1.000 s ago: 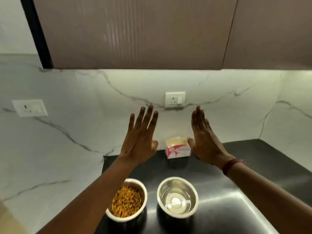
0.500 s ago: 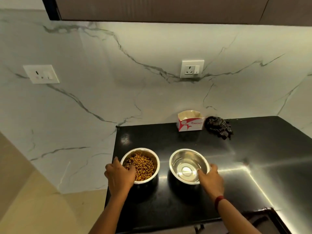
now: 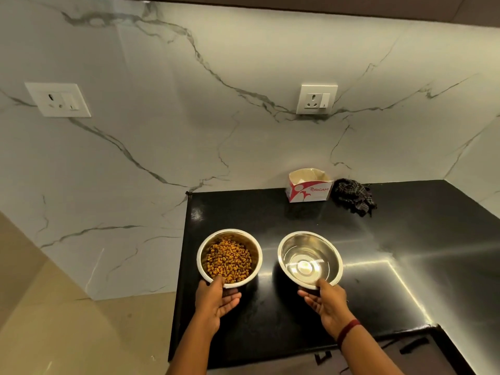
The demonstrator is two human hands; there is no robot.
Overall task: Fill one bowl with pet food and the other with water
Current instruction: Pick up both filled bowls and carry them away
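Two steel bowls are over the black counter [image 3: 392, 293]. The left bowl [image 3: 203, 255] holds brown pet food [image 3: 228, 261]. My left hand [image 3: 216, 301] grips its near rim, thumb inside and fingers beneath. The right bowl [image 3: 284, 250] holds clear water over a shiny bottom. My right hand [image 3: 326, 303] grips its near rim the same way. Both bowls tilt slightly towards me and look raised off the counter.
A small open red-and-white carton [image 3: 309, 186] and a dark checked cloth [image 3: 354, 196] lie at the back against the marble wall. Two wall sockets [image 3: 317, 100] [image 3: 58, 100] are on the marble. The counter's left edge drops off beside the food bowl.
A second ago both hands were raised, open, above the counter. They came down to the bowls, and now each grips a bowl's near rim. The camera has tilted downwards.
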